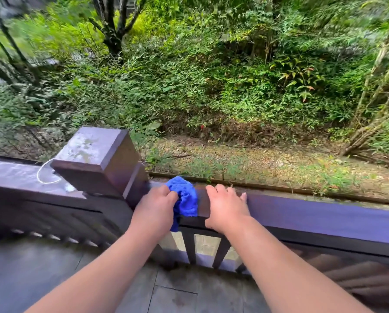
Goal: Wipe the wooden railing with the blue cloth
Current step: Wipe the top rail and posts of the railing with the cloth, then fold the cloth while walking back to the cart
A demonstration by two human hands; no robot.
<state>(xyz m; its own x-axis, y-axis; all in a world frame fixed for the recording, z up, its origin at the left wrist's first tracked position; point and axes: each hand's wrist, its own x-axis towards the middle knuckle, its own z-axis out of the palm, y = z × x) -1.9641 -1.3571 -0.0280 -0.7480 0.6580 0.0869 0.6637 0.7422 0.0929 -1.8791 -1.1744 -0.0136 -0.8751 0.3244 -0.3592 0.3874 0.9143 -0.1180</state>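
A dark wooden railing runs across the view from a thick corner post to the right edge. My left hand is shut on a bunched blue cloth, which lies over the top rail just right of the post and hangs down its near side. My right hand rests flat on the top rail right beside the cloth, fingers curled over the far edge and holding nothing.
A white cord and a small white object lie on the left rail section behind the post. Vertical balusters stand under the rail. Grey floor tiles lie below; dense green plants fill the slope beyond.
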